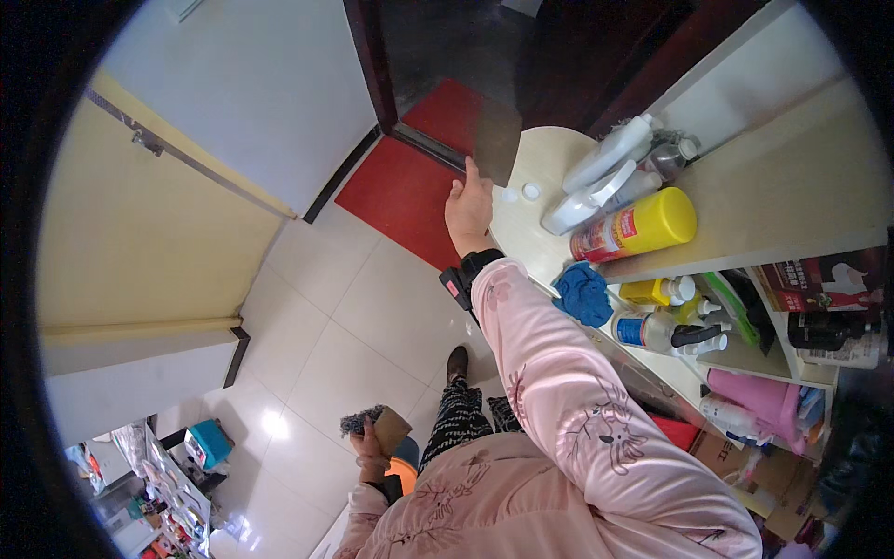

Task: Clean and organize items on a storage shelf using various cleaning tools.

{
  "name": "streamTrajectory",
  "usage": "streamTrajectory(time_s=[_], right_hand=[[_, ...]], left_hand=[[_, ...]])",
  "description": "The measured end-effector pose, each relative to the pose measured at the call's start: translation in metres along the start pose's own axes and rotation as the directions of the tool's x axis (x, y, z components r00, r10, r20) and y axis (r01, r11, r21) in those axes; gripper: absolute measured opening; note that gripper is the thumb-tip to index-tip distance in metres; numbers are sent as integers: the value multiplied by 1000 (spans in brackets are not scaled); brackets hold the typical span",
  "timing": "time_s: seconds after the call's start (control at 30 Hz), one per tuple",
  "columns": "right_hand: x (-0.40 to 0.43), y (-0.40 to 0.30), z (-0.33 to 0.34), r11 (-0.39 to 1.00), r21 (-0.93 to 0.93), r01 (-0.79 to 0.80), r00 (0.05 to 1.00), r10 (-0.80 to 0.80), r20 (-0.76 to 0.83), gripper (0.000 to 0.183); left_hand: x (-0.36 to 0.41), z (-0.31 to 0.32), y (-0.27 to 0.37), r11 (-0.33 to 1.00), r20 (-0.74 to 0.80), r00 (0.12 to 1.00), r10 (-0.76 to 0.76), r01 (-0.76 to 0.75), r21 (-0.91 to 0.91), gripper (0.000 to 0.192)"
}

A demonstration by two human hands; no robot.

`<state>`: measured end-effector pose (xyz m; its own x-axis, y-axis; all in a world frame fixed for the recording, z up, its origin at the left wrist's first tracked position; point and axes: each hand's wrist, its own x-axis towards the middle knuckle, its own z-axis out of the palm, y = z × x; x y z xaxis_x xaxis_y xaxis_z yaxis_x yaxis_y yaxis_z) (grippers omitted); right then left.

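Observation:
My right hand (469, 209) reaches forward beside the rounded end of a pale shelf top (524, 241), with the index finger stretched out. A flat brown piece (499, 143), its material unclear, seems held at these fingers and covers part of the doorway behind. Low by my left side, my left hand (369, 447) grips a tan flat piece (392, 430) and a grey fuzzy bundle (362, 419). A white cap (531, 191) lies on the shelf top. A crumpled blue cloth (584, 293) rests at its front edge.
A yellow-capped spray can (635, 223) and white bottles (607, 154) stand on the right. Cleaning bottles (642, 330) and a pink container (758, 402) fill lower shelves. A red mat (412, 202) lies at the dark door frame (370, 63). Behind my left hand shows an orange bucket-like container (400, 475).

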<state>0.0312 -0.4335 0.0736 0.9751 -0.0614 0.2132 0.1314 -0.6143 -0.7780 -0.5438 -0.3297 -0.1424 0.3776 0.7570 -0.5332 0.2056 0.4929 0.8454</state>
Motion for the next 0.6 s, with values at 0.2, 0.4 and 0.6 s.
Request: streamTrajectory(time_s=[0.2,0.4,0.6], right_hand=[[-1,-18,-4,983,85,-161,979,170,-110,56],[6,3,3,953,170,-251,949,277,-149,73],[-2,-11,8,936,-196,-294,946,314,79,72]], left_hand=[[-3,-1,-10,989,57,997,43,-50,140,25],[26,29,27,982,62,998,-18,6,189,27],[60,71,50,964,176,964,199,-225,144,28]])
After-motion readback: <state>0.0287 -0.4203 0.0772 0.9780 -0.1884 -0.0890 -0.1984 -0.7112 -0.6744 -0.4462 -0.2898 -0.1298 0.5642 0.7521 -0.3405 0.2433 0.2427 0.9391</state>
